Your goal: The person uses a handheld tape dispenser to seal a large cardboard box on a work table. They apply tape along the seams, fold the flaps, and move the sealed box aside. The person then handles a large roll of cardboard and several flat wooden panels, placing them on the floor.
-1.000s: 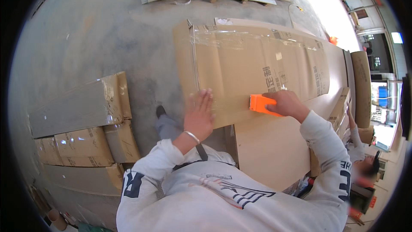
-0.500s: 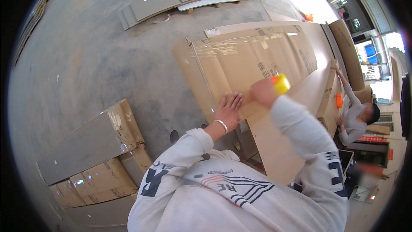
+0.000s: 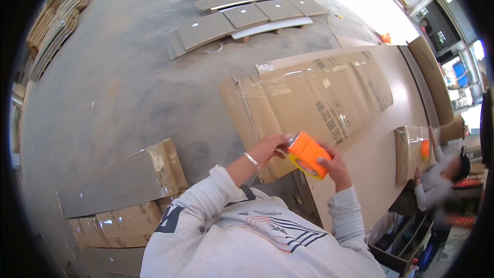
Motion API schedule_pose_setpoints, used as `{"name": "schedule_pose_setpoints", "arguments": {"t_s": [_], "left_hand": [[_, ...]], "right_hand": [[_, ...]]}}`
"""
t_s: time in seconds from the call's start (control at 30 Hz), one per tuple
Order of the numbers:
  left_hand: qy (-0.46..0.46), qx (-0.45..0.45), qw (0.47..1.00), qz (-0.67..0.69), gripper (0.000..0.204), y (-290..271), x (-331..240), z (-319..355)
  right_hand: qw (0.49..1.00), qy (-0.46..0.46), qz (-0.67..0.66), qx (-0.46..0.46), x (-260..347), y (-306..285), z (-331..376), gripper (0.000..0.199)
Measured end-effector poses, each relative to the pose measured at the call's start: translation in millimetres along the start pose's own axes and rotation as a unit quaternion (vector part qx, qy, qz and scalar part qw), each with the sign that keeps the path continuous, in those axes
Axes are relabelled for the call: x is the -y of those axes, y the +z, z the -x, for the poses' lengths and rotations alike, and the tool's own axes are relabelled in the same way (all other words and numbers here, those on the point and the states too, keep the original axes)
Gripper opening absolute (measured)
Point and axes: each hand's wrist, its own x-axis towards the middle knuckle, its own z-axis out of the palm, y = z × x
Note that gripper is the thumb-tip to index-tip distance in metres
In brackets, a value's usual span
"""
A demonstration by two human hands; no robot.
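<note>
Grey warehouse floor lies beyond our long taped carton [image 3: 314, 105] as we judge a re-taping step: right hand [image 3: 334, 163] grips the orange tape dispenser [image 3: 307, 154], left hand [image 3: 267, 148] pinches its tape end, needing pulling across.

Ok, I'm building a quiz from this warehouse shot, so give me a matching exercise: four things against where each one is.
Things:
1. orange tape dispenser
2. long flat carton
3. stacked taped cartons
4. grey panels

Places:
A. on the floor, far side
B. in the right hand, left hand at its front
C. on the work table
D. on the floor, person's left

Pairs: 1-B, 2-C, 3-D, 4-A
</note>
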Motion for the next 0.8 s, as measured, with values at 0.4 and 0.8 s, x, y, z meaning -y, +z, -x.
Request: {"name": "schedule_pose_setpoints", "arguments": {"t_s": [0.4, 0.8], "left_hand": [[0.196, -0.147, 0.935, -0.257, 0.024, -110.1, -119.6, -13.1], [0.129, -0.086, 0.961, -0.229, 0.024, -406.6, -141.6, -186.3]], "right_hand": [[0.992, 0.043, 0.008, 0.115, 64.9, 84.7, -102.9, 0.081], [0.984, 0.168, -0.043, 0.029, 176.1, 209.7, -280.5, 0.066]]}}
